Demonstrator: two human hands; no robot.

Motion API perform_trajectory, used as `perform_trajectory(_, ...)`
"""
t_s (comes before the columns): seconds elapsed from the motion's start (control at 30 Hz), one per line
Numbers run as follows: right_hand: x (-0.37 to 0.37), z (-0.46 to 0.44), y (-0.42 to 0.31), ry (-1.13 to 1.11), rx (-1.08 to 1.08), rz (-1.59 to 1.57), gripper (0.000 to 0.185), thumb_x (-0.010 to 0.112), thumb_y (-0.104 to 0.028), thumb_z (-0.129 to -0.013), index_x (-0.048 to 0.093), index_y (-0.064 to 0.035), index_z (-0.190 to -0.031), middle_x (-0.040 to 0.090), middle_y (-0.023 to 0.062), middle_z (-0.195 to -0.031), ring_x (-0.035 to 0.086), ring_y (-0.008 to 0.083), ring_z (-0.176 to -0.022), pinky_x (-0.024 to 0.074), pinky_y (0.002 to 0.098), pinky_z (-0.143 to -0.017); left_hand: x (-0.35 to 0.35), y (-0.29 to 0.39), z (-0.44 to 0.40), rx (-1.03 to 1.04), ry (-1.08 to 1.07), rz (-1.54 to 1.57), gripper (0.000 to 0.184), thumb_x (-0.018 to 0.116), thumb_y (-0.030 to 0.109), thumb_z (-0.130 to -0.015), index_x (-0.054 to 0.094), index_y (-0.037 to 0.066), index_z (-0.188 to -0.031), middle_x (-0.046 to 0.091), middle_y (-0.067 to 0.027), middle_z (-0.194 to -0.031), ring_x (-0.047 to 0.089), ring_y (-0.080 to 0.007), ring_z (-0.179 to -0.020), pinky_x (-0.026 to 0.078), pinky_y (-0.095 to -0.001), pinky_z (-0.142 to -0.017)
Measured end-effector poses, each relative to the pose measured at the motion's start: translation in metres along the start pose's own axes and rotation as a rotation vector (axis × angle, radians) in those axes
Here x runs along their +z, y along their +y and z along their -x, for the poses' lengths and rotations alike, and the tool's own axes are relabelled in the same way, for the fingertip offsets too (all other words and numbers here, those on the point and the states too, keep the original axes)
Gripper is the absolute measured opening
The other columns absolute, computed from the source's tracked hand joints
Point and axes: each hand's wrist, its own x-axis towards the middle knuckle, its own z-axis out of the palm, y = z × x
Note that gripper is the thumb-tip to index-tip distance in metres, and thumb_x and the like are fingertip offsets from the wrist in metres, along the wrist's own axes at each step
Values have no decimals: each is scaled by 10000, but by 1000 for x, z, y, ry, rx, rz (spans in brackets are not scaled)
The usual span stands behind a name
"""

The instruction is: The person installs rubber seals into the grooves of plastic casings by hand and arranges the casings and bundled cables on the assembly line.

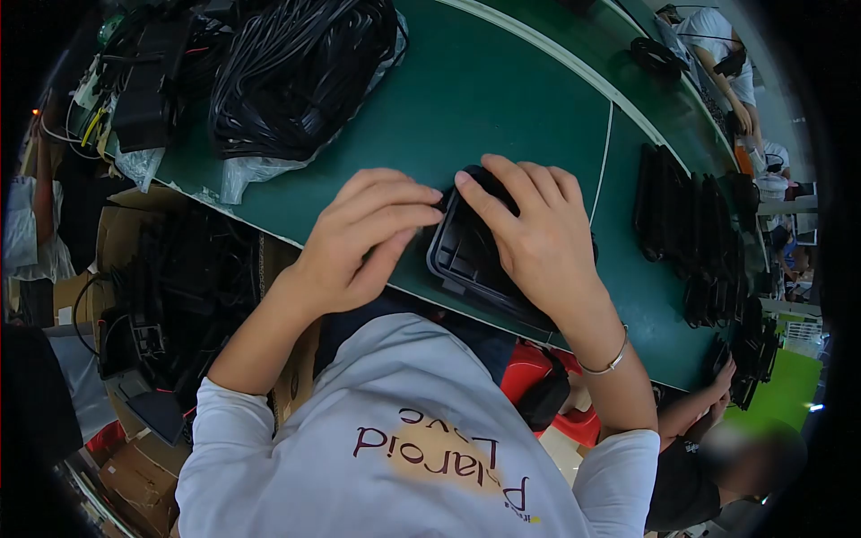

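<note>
A black plastic housing [447,247] with a raised rim and ribs inside lies at the front edge of the green table, open side up. My right hand [538,224] is over its right part, fingers curled over the far side and thumb on the rim, and covers much of it. My left hand [368,233] is at the housing's left edge, with its fingers drawn together. Something small and dark shows at those fingertips, too small to name.
A large bundle of black cables [296,81] on plastic wrap lies at the far left of the green table [502,81]. Rows of black parts [686,220] stand on the right. A cardboard box [134,211] with black parts is at the lower left. Other people work on both sides.
</note>
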Motion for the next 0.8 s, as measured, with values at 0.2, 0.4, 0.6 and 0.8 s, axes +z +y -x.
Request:
perform_trajectory(0.2, -21, 9, -20, 84, 171, -194, 349, 669, -47, -813, 663, -54, -1162, 612, 109, -1165, 592, 291, -997, 438, 416, -892, 4, -10, -9, -5, -13, 19, 373, 561, -100, -811, 674, 28, -1142, 661, -125, -1229, 580, -354, -1166, 469, -425, -950)
perform_trajectory(0.4, -38, 34, -62, -16, 395, -450, 230, 695, -36, -857, 686, -31, -1087, 662, 126, -1043, 606, 315, -947, 461, 384, -841, 0, -19, -9, 111, -149, -3, 385, 564, -80, -822, 699, 64, -1153, 647, -94, -1319, 510, -344, -1330, 419, -437, -1015)
perform_trajectory(0.6, -14, 43, -65, 91, 395, -488, 160, 700, -56, -858, 682, -39, -1016, 642, 88, -972, 583, 285, -840, 444, 386, -733, -3, -29, -14, 179, -223, -26, 344, 592, -72, -828, 720, 75, -1112, 661, -83, -1304, 508, -338, -1345, 409, -431, -1014)
perform_trajectory(0.8, -14, 35, -70, 136, 387, -447, 122, 710, -38, -842, 670, -31, -958, 615, 92, -919, 579, 287, -811, 450, 389, -712, -5, -36, -15, 216, -245, -31, 390, 567, -91, -792, 725, 88, -1100, 668, -71, -1293, 518, -330, -1334, 418, -432, -1000)
